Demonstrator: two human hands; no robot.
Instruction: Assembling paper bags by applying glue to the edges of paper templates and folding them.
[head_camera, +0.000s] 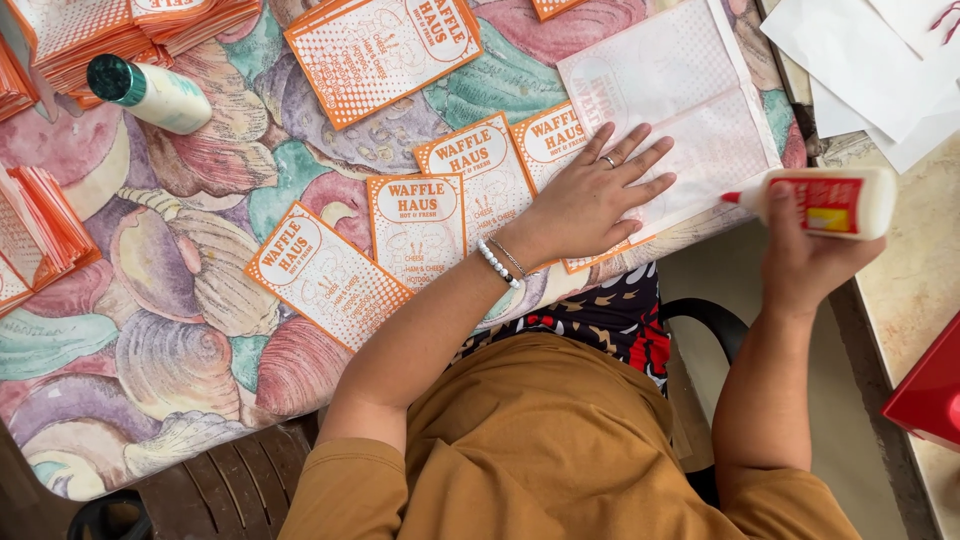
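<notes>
Pressing our flat, spread left hand (590, 195) on an unfolded paper bag (690, 110) at the table's edge, our right hand (800, 255) grips a glue bottle (825, 203); four finished bags (415, 225) lie alongside, this one unglued.

Paper bags (418, 228) are seen as thin, matt, printed orange; the unfolded bag (680, 110) under the left hand (590, 195) is pale, faintly translucent paper; the glue bottle (835, 203) in the right hand (800, 262) is smooth, glossy plastic; the tablecloth (190, 330) appears smooth, slightly sheened.

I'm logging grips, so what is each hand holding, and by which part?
The right hand holds a glue bottle around its body. The left hand holds nothing; it lies flat on a paper bag.
</notes>
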